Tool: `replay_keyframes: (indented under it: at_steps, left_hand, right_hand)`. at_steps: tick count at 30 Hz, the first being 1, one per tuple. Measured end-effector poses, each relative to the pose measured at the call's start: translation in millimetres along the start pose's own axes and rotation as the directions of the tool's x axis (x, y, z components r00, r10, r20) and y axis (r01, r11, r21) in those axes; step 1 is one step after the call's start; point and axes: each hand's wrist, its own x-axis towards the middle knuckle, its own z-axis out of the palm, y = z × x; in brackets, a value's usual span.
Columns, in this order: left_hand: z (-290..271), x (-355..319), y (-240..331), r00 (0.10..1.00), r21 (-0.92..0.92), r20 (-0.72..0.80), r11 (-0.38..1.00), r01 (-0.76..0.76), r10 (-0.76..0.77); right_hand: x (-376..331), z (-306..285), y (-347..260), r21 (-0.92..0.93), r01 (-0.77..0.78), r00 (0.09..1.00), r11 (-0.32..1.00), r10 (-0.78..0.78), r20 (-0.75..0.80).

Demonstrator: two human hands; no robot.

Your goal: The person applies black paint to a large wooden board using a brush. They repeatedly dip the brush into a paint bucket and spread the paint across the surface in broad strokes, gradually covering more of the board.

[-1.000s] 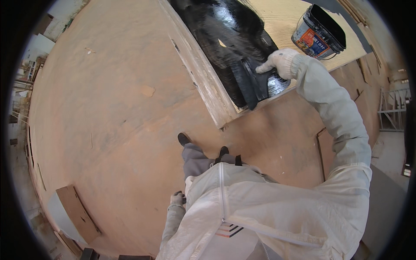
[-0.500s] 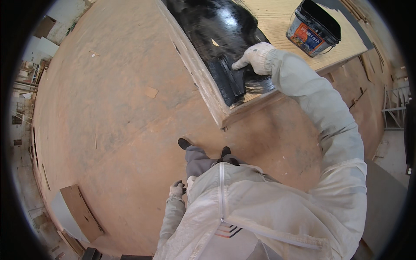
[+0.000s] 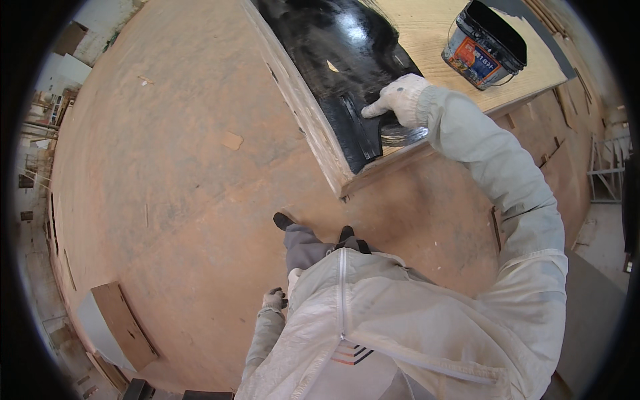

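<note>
My right hand [image 3: 400, 100], in a pale stained glove, is closed on a wide black spreader [image 3: 358, 133]. The spreader lies against the near left corner of a stack of wood-grain boards [image 3: 430, 40]. Its thumb stretches along the tool; the other fingers are mostly hidden. Around and beyond the blade, a wet, glossy black coating [image 3: 320, 40] covers the left part of the top board. My left hand [image 3: 273, 300], gloved with dark fingertips, hangs low beside my thigh, loosely bent with fingers apart, and I see nothing in it.
A black bucket [image 3: 483, 43] with a coloured label and wire handle stands on the bare wood right of the coating. Scraps such as a tan flake [image 3: 233, 140] lie on the dusty floor [image 3: 167, 187]. A curved board piece [image 3: 120, 327] lies lower left; a metal frame [image 3: 607, 167] stands right.
My right hand has shifted slightly right and nearer to me, and the spreader has moved with it toward the boards' near edge. My left hand hangs almost unmoved.
</note>
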Motion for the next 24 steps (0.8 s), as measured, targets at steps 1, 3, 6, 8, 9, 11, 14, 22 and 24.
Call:
replay_keyframes:
  at_steps: [1,3,6,8,9,11,14,22,24]
  left_hand:
    - [1.4,-0.2,-1.2,1.000,-0.005,0.000,1.000,0.007,-0.007]
    - [2.1,-0.9,2.1,1.000,-0.040,-0.007,0.999,0.013,-0.013]
    - [7.7,-0.8,10.5,1.000,-0.094,-0.005,0.996,0.014,-0.015]
    - [9.2,1.9,14.9,1.000,-0.089,-0.002,0.996,0.014,-0.014]
    - [8.6,3.5,15.5,1.000,-0.077,0.000,0.997,0.001,-0.001]
    - [8.7,5.3,17.7,1.000,-0.058,0.004,0.998,-0.026,0.027]
    - [8.2,4.0,22.8,1.000,-0.041,-0.028,0.999,-0.012,0.010]
    - [-2.5,0.2,48.7,0.999,-0.053,-0.044,0.998,-0.019,0.017]
    - [-8.8,-4.0,41.1,0.999,-0.094,-0.048,0.995,0.014,-0.018]
  right_hand:
    - [-3.7,2.0,3.2,0.025,0.019,0.999,1.000,-0.018,-0.029]
    - [-6.3,6.8,4.8,0.050,-0.001,1.000,0.999,0.002,-0.028]
    - [-18.1,8.8,17.6,0.027,0.001,1.000,1.000,0.000,-0.028]
    - [-20.2,7.4,35.8,0.057,-0.039,0.999,0.998,0.039,0.002]
    - [-20.3,1.0,40.9,0.116,-0.155,0.985,0.981,0.145,0.090]
    - [-16.9,0.3,47.9,0.207,-0.190,0.980,0.960,0.173,0.098]
    - [-1.7,-11.2,44.6,0.166,-0.188,0.981,0.968,0.177,0.078]
    - [75.8,-57.2,78.0,0.267,-0.255,0.965,0.929,0.263,0.005]
    - [81.3,-67.2,67.0,0.185,-0.211,0.975,0.960,0.220,-0.031]
